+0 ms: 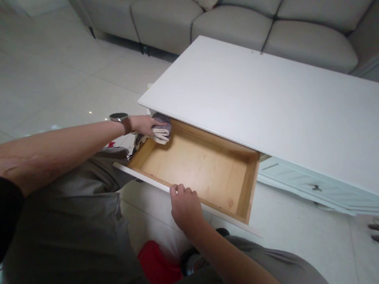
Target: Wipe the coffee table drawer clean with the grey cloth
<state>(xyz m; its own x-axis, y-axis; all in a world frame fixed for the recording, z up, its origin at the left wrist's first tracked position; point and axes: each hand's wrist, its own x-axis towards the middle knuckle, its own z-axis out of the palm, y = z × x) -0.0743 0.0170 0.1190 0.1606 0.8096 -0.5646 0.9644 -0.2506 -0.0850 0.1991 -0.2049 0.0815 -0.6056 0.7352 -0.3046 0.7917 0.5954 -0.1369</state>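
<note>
The two hands were well apart. The left hand [144,125], with a watch [120,117] on its wrist, was closed around a folded cloth [161,132] — grey outside, cream at the folded edges — at the far left corner of the open drawer [200,162]. The cloth lay over the drawer's left wall, part of it inside. The right hand [186,207] had its fingers curled over the near edge of the drawer front [145,178], right of its middle. The drawer stood pulled out from the left part of a white table [269,97]. A grey sofa [232,26] stood on the far side; a red object [160,265] lay near, below the drawer.
</note>
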